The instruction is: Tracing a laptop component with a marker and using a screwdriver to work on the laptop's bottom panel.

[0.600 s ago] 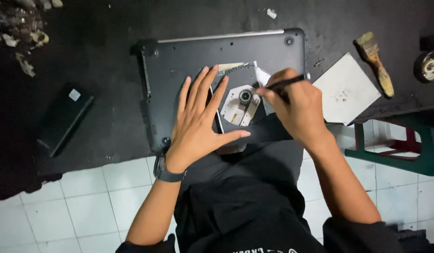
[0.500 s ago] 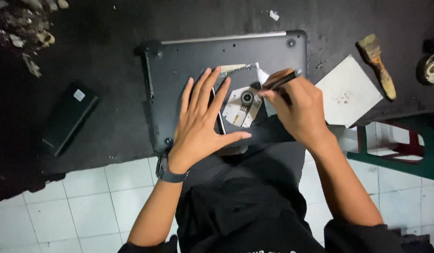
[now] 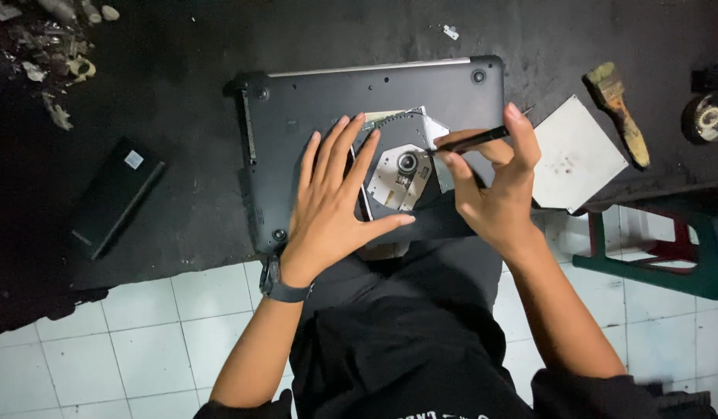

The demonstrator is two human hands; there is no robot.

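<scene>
An upturned dark grey laptop (image 3: 359, 116) lies bottom-side up on a black work mat (image 3: 180, 93), its near edge hanging over the mat's front edge above the person's lap. Set into the laptop's underside, toward its near right part, is an opened optical disc drive (image 3: 405, 167), its silver plate and round spindle hub exposed.

The left hand (image 3: 335, 209) lies flat with fingers spread wide on the laptop's base, just left of the drive, thumb stretched along the near edge; a dark wristwatch (image 3: 280, 285) sits on that wrist. The right hand (image 3: 494, 186) pinches a slim black screwdriver (image 3: 471, 142) between thumb and fingers, its tip touching or just above the drive's right side; which of the two cannot be told.

A white square cover plate (image 3: 576, 151) rests near the mat's right edge, and beyond it a worn paintbrush (image 3: 616, 112). A black rectangular battery pack (image 3: 114, 194) lies well apart toward the left edge, with a pile of small debris (image 3: 56, 46) in the far left corner.

Judging from this, the tool tip could slip off the drive and scratch the thin plate or the hub if pressed at an angle. The laptop overhangs the front edge, so it could tip toward the lap should the flat hand lift. Any tiny screw freed here could roll off onto the tiled floor (image 3: 141, 334).
</scene>
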